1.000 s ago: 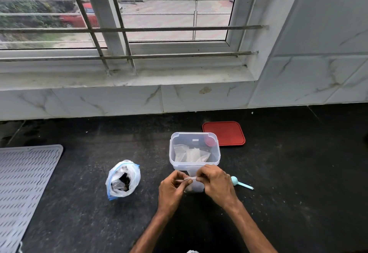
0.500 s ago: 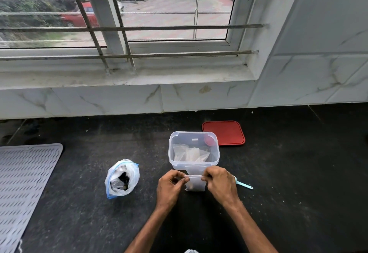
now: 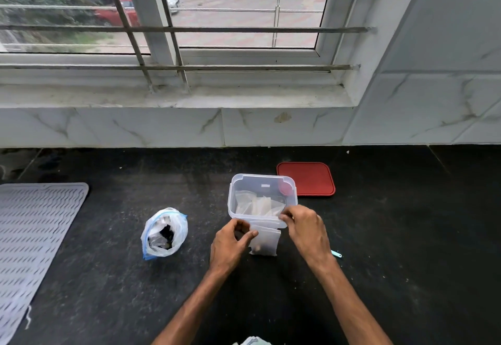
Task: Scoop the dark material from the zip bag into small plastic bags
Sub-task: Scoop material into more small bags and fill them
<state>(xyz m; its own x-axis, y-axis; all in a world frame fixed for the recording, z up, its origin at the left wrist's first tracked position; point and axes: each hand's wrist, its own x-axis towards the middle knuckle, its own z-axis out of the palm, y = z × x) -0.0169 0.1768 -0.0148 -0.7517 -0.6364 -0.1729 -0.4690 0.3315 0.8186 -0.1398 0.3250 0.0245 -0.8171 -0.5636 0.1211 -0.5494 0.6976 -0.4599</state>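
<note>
A small clear plastic bag (image 3: 265,241) hangs in front of the clear container (image 3: 238,184), with a little brownish material at its bottom. My left hand (image 3: 230,244) pinches its top left corner. My right hand (image 3: 305,226) pinches its top right corner, at the container's near rim. The zip bag (image 3: 164,233) with a blue seal strip stands open on the black counter to the left, with dark material inside. The light blue scoop (image 3: 336,254) lies on the counter, mostly hidden behind my right wrist.
The clear container holds several more small bags. Its red lid (image 3: 306,179) lies flat behind it to the right. A grey ribbed mat (image 3: 29,228) covers the counter's left end. A tiled wall and window sill (image 3: 173,100) rise behind the counter.
Both hands have lifted the small bag from the counter toward the container's rim. My right hand slid right along the bag's top. The scoop is now more hidden.
</note>
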